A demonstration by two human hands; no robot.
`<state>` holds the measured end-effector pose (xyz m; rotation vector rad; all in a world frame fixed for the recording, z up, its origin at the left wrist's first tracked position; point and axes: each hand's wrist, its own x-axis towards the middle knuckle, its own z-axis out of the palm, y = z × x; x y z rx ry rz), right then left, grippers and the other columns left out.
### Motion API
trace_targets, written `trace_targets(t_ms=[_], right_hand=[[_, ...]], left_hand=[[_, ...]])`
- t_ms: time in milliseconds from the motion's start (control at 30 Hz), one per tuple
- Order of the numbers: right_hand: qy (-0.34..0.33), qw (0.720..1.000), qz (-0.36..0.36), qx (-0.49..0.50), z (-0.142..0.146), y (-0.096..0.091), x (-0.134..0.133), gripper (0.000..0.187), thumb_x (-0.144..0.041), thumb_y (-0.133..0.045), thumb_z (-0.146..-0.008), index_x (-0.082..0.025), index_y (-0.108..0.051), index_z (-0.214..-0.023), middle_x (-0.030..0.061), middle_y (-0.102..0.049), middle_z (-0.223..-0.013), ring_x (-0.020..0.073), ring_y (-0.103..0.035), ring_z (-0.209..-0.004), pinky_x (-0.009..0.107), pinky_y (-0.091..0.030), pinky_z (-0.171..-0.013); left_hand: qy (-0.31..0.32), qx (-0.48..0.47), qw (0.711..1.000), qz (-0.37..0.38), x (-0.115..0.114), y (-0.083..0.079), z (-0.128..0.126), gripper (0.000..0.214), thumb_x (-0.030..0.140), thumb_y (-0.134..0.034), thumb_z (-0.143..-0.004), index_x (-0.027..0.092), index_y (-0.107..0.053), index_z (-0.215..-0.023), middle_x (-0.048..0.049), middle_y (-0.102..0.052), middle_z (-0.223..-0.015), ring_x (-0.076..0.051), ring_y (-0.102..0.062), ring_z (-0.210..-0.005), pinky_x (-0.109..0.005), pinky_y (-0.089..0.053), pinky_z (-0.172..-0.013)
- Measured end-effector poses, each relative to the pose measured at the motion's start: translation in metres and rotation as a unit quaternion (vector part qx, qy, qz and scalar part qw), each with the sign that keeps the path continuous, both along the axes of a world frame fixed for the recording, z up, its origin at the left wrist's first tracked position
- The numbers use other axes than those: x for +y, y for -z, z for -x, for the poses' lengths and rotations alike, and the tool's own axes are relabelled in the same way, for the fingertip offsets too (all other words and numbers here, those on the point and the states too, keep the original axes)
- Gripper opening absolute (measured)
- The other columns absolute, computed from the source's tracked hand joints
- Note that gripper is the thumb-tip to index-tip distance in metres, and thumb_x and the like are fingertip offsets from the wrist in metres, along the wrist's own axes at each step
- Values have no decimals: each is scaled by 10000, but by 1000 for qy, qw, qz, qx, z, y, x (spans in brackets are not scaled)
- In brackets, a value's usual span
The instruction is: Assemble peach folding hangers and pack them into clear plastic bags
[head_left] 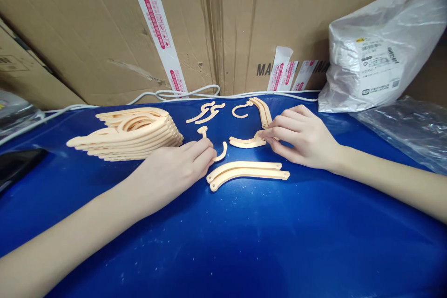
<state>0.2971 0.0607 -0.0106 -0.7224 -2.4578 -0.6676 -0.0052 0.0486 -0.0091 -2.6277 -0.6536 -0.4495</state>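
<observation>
My left hand is closed with its fingertips on a cream plastic hook, whose curved end shows past the fingers. A small knob-ended piece sticks up behind these fingers; whether it belongs to the hook is hidden. My right hand pinches a small rounded cream piece at the right end of a pair of short curved pieces. Nearer to me, between the hands, lie two long curved hanger arms side by side.
At left stands a stack of cream folding hangers. Two notched pieces, another hook and upright-lying arms are further back. Behind are a white cable, cardboard boxes and a plastic-wrapped parcel. A dark object lies far left.
</observation>
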Motion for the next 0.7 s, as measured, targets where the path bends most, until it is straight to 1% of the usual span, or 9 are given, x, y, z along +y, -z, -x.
trace_targets(t_ms=[100, 133, 267, 333, 433, 500, 567, 633, 700], right_hand=[[-2, 1000, 4, 2, 1, 0, 0, 160, -169, -526, -962, -147, -685, -949, 49, -676, -827, 173, -572, -754, 350, -395, -732], [-2, 1000, 4, 4, 1, 0, 0, 155, -169, -529, -961, -148, -682, -947, 50, -679, -835, 172, -577, -759, 349, -394, -728], [-11, 1000, -15, 10, 0, 0, 0, 133, -168, -548, -947, -159, -674, -989, 55, -689, -892, 178, -578, -778, 344, -397, -703], [-16, 999, -38, 7, 0, 0, -1, 142, -170, -558, -938, -163, -671, -1024, 67, -690, -930, 189, -578, -798, 344, -411, -695], [-32, 996, -78, -15, 1, -2, -4, 151, -162, -570, -921, -155, -667, -1037, 106, -697, -1024, 214, -601, -836, 360, -451, -701], [-54, 993, -103, -24, 4, -4, -8, 135, -150, -592, -910, -149, -666, -1023, 132, -699, -1114, 235, -632, -908, 378, -489, -738], [-76, 988, -133, -24, 7, -5, -12, 128, -155, -634, -901, -148, -668, -1025, 137, -691, -1195, 237, -646, -1025, 380, -520, -820], [-87, 983, -162, -28, 10, -5, -16, 171, -185, -680, -893, -151, -674, -1061, 123, -671, -1267, 217, -624, -1143, 356, -528, -909], [-91, 978, -182, -43, 11, -5, -19, 233, -219, -696, -894, -145, -674, -1113, 106, -632, -1342, 200, -589, -1226, 332, -528, -962]], left_hand=[[5, 22, 1000, -18, -2, -3, -1, 274, 213, -372, -1043, 113, -607, -944, -49, -657, -886, -177, -634, -625, -291, -416, -442], [9, 16, 1000, -17, -3, -5, -1, 256, 203, -379, -1039, 114, -602, -951, -45, -651, -871, -177, -630, -623, -290, -427, -453], [37, -11, 999, -19, -5, -12, -5, 147, 137, -446, -1007, 94, -586, -994, -56, -638, -844, -206, -629, -712, -314, -488, -570], [48, -36, 998, -1, -5, -14, -6, 113, 112, -468, -994, 91, -578, -1003, -63, -634, -851, -214, -620, -766, -326, -503, -637], [63, -92, 992, 53, -8, -15, -8, 97, 108, -478, -990, 93, -568, -1022, -86, -646, -931, -212, -620, -863, -327, -515, -729], [76, -118, 987, 79, -12, -15, -9, 86, 123, -487, -988, 98, -564, -1019, -94, -650, -967, -208, -617, -902, -321, -515, -769], [97, -126, 984, 81, -16, -15, -11, 72, 112, -493, -981, 101, -560, -1008, -91, -655, -971, -201, -609, -916, -310, -511, -789], [119, -125, 982, 80, -21, -15, -13, 65, 87, -506, -967, 104, -559, -1002, -83, -657, -968, -189, -596, -917, -293, -506, -801], [132, -125, 979, 91, -25, -14, -16, 59, 77, -531, -949, 110, -565, -985, -74, -656, -959, -179, -585, -900, -283, -507, -805]])
